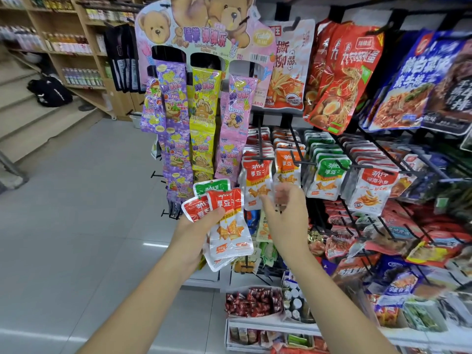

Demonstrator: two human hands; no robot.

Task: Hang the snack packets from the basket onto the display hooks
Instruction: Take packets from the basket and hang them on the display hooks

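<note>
Snack packets (226, 227) sit in a bunch in the left hand (194, 233), which grips them tight, long side up and down. The right hand (283, 213) is just to their right, nearer the hook (259, 143) sticking out above it. It is blurry, so I cannot tell if its fingers hold anything. Hanging packets (255, 185) fill the rack; gray floor (89, 200) lies left.

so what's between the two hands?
Head view: the snack packets gripped by the left hand; beyond them a bare gap to the right hand, hung packets behind.

Bright, even light; edges warped (right hand (283, 200) blurred).
</note>
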